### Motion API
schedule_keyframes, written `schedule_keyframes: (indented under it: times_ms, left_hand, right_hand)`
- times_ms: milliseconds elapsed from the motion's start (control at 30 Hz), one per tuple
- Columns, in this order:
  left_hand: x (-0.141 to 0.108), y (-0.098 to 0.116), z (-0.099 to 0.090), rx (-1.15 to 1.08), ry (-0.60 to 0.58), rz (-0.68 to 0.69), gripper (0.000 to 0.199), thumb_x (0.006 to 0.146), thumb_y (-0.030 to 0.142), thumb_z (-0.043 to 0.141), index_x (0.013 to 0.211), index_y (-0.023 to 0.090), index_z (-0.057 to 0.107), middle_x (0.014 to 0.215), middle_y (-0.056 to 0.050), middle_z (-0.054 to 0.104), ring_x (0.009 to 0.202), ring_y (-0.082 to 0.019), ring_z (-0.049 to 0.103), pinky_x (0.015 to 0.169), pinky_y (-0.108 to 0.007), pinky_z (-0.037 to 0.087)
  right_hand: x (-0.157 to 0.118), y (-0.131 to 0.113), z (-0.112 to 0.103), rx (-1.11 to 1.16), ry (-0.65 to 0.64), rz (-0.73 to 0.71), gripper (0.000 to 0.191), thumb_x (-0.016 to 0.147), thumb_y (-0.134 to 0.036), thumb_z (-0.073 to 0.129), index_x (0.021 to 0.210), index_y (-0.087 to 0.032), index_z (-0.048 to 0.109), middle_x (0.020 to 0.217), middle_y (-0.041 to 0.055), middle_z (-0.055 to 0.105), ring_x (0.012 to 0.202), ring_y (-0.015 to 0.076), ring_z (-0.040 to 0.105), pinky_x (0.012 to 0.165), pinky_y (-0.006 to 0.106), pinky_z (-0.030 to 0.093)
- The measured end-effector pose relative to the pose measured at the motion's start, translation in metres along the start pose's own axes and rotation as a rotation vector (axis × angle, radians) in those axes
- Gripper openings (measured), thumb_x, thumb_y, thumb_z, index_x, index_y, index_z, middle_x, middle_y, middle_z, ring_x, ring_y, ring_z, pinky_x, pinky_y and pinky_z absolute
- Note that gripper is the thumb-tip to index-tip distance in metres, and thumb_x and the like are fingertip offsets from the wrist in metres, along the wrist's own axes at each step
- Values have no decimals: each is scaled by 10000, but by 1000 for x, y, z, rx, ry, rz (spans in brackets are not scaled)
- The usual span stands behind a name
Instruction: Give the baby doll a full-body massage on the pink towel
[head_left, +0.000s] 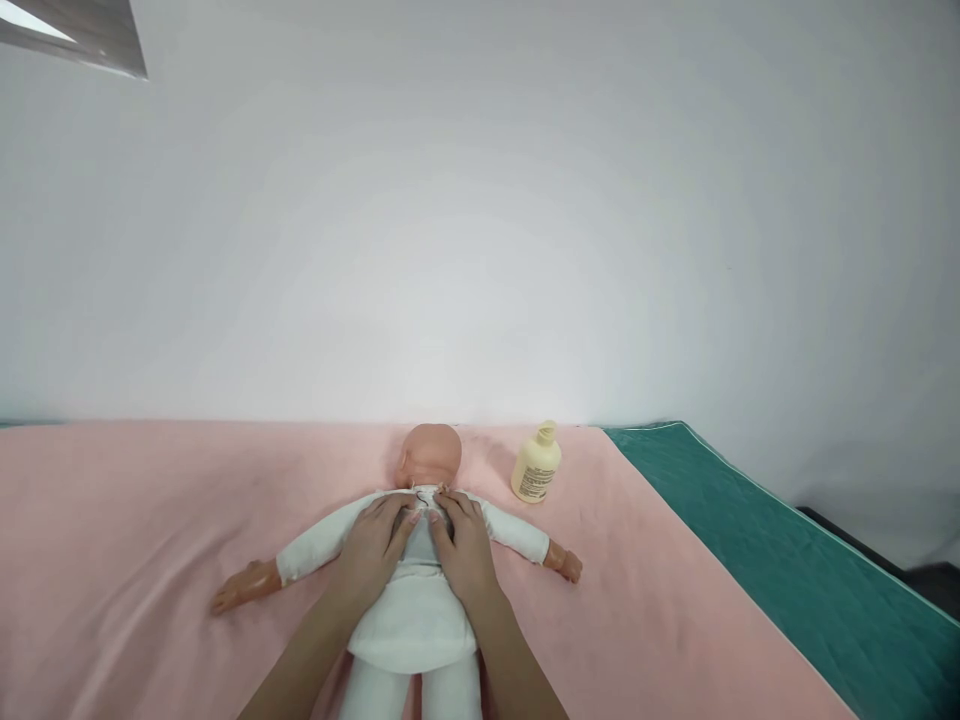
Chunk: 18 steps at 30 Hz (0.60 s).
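The doll lay stretched out on a pink cloth, its head toward the pale wall and its arms flung wide. I saw a smooth, bald, pinkish head, a soft white body, and white fabric sleeves ending in shiny, browner hands of moulded plastic. Near the neck ran a short dark squiggle, and a greyish patch covered the upper trunk. The person's left hand and right hand rested there side by side, fingers extended, thumbs inward, gripping nothing. A cream pump bottle stood beyond the doll's right-hand sleeve; green fabric showed past the cloth's edge.
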<state>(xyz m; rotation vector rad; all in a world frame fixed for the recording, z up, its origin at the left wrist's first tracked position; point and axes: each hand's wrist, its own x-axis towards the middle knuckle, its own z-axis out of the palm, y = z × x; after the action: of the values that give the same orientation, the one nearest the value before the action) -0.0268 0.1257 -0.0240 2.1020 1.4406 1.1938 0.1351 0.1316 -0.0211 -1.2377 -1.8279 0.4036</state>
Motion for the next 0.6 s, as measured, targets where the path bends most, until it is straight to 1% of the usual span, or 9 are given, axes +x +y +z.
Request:
schedule_keyframes:
  times_ms: [200, 367, 467, 533, 600]
  left_hand:
    - [1, -1, 0, -15, -37, -15, 357, 947, 459, 346, 1011, 193, 575, 1062, -103, 659, 1034, -262, 572, 956, -470, 410]
    - [1, 2, -5, -72, -71, -46, 378, 947, 452, 343, 1096, 191, 572, 1113, -113, 645, 1075, -271, 560, 980, -486, 395]
    - [1, 10, -18, -111, -152, -58, 392, 927, 460, 400, 1171, 197, 559, 1190, -109, 622, 1130, -273, 546, 998, -470, 399]
    - [0, 21, -32, -105, -206, -56, 400, 910, 461, 440, 1194, 209, 565, 1228, -97, 612, 1164, -272, 533, 1012, -449, 398]
    - [-4, 36, -49, -72, -263, -64, 376, 911, 457, 446, 1163, 224, 600, 1230, -70, 621, 1175, -260, 528, 1016, -413, 398]
  right_hand:
    - [2, 0, 0, -19, -38, 7, 277, 921, -235, 493, 1118, -157, 672, 1181, 103, 634, 1132, 271, 518, 990, 426, 396]
    - [-1, 1, -2, 88, -8, 4, 272, 930, -225, 465, 1101, -172, 670, 1175, 96, 624, 1123, 249, 518, 997, 415, 389]
    - [-4, -3, -14, 190, 34, -13, 256, 934, -234, 462, 1083, -204, 668, 1139, 80, 622, 1103, 229, 525, 980, 390, 400]
    - [-5, -9, -27, 241, 49, -21, 244, 942, -250, 457, 1046, -215, 675, 1098, 75, 624, 1074, 221, 537, 955, 373, 412]
    - [-6, -15, -41, 269, 38, -30, 240, 951, -271, 455, 1008, -218, 682, 1042, 71, 631, 1025, 216, 554, 916, 357, 426]
